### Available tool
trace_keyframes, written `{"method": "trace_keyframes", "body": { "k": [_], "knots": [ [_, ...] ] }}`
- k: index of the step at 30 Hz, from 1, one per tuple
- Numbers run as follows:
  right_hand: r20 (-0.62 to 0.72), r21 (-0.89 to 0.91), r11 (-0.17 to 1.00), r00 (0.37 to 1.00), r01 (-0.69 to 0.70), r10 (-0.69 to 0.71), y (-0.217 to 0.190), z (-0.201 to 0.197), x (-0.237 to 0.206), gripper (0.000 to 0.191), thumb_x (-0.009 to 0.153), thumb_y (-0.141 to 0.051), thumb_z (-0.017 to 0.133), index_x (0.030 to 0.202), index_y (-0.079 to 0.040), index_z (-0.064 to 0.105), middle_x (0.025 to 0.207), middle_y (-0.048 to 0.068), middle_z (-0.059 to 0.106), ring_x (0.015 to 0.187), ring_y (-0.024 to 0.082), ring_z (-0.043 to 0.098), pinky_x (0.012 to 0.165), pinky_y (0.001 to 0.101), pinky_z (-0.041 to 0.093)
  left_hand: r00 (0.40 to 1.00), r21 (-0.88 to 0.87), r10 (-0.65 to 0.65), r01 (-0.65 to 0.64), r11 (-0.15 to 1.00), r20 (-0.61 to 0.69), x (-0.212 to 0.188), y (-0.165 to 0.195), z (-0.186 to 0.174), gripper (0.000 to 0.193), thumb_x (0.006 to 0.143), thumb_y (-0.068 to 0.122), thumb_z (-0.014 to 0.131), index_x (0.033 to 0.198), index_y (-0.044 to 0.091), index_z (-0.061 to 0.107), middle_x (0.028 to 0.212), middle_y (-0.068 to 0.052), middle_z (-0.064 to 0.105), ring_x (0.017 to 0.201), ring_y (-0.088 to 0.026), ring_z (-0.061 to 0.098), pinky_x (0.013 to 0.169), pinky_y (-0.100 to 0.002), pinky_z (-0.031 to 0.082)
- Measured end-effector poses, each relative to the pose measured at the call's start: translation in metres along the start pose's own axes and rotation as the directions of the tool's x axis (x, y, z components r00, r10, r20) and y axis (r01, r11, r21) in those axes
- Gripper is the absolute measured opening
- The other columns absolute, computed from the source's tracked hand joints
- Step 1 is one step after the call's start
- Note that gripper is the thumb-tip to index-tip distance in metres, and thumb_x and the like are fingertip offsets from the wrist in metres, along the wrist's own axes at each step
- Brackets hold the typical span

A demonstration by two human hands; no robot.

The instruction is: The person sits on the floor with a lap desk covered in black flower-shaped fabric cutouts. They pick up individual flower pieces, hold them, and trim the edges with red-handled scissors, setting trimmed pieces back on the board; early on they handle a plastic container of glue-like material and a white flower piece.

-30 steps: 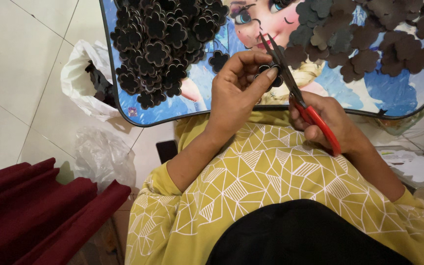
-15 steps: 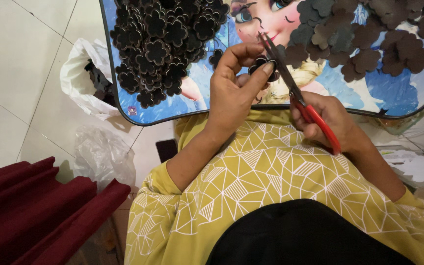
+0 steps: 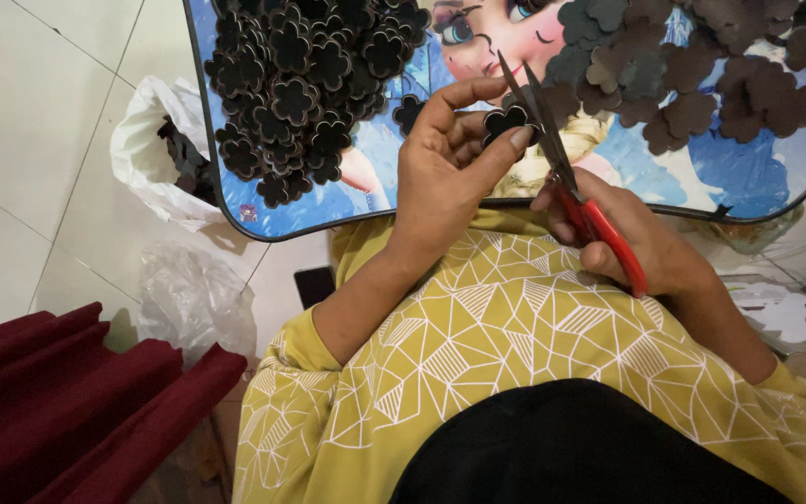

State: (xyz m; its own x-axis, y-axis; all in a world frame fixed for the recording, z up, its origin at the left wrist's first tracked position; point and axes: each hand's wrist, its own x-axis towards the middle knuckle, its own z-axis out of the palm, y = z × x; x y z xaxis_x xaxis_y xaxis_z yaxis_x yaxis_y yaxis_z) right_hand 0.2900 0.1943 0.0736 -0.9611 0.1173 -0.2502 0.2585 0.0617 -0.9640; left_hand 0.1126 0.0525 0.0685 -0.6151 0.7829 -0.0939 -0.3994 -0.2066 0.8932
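Note:
My left hand (image 3: 450,159) pinches a small black flower-shaped cutout (image 3: 506,119) between thumb and fingers. My right hand (image 3: 636,238) grips red-handled scissors (image 3: 566,177), whose blades touch the right edge of the cutout. Both hands hover over the near edge of a blue cartoon-printed lap table (image 3: 375,201). A heap of black flower pieces (image 3: 300,84) lies on its left side. Duller brown-grey flower pieces (image 3: 692,65) are spread on its right side.
A white plastic bag (image 3: 156,154) with dark scraps sits on the tiled floor at the left. A clear crumpled bag (image 3: 193,299) lies below it. Dark red cloth (image 3: 67,401) fills the lower left. Papers and cables (image 3: 795,313) lie at the right.
My left hand has turned the flower cutout slightly against the scissor blades. The right hand and scissors stay nearly in place.

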Motion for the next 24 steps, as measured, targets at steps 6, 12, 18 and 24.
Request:
{"method": "trace_keyframes", "body": {
  "k": [6, 12, 18, 24],
  "knots": [
    [-0.021, -0.005, 1.0, 1.0, 0.016, -0.016, 0.0001, 0.0007, 0.0002, 0.1, 0.077, -0.093, 0.051, 0.122, -0.004, 0.056, 0.08, 0.0, 0.05, 0.069, 0.009, 0.046, 0.059, 0.0246, 0.039, 1.0, 0.029, -0.012, 0.012, 1.0, -0.013, 0.0, 0.0009, 0.0005, 0.048, 0.097, -0.002, 0.076, 0.139, 0.001, 0.054, 0.102, -0.005, 0.072, 0.089, -0.006, 0.066, 0.08, -0.02, 0.053],
    [-0.031, 0.002, 1.0, 0.999, 0.026, -0.026, 0.0038, -0.0005, 0.0019, 0.096, 0.074, -0.092, 0.055, 0.11, -0.003, 0.056, 0.076, -0.001, 0.049, 0.066, 0.008, 0.046, 0.058, 0.0241, 0.038, 1.0, 0.037, -0.003, 0.003, 0.999, -0.013, 0.0, 0.0005, -0.0002, 0.049, 0.097, -0.002, 0.077, 0.139, 0.002, 0.054, 0.1, -0.004, 0.072, 0.087, -0.005, 0.065, 0.076, -0.019, 0.051],
    [-0.028, 0.027, 1.0, 1.0, 0.004, -0.003, 0.0078, -0.0012, 0.0018, 0.095, 0.072, -0.092, 0.057, 0.107, -0.004, 0.055, 0.072, -0.002, 0.047, 0.063, 0.008, 0.044, 0.055, 0.0239, 0.037, 1.0, 0.036, -0.018, 0.019, 0.999, -0.024, 0.0012, -0.002, -0.0003, 0.05, 0.095, -0.002, 0.077, 0.14, 0.002, 0.054, 0.1, -0.005, 0.073, 0.086, -0.005, 0.066, 0.076, -0.019, 0.052],
    [-0.015, 0.008, 1.0, 1.0, 0.013, -0.013, 0.008, -0.0021, 0.0027, 0.094, 0.072, -0.093, 0.056, 0.108, -0.005, 0.055, 0.07, -0.003, 0.047, 0.061, 0.007, 0.043, 0.054, 0.0238, 0.035, 1.0, 0.011, -0.023, 0.023, 1.0, -0.021, 0.0013, -0.004, -0.0015, 0.051, 0.095, -0.003, 0.077, 0.14, 0.003, 0.053, 0.1, -0.005, 0.073, 0.086, -0.005, 0.066, 0.075, -0.019, 0.052]
  ]
}}
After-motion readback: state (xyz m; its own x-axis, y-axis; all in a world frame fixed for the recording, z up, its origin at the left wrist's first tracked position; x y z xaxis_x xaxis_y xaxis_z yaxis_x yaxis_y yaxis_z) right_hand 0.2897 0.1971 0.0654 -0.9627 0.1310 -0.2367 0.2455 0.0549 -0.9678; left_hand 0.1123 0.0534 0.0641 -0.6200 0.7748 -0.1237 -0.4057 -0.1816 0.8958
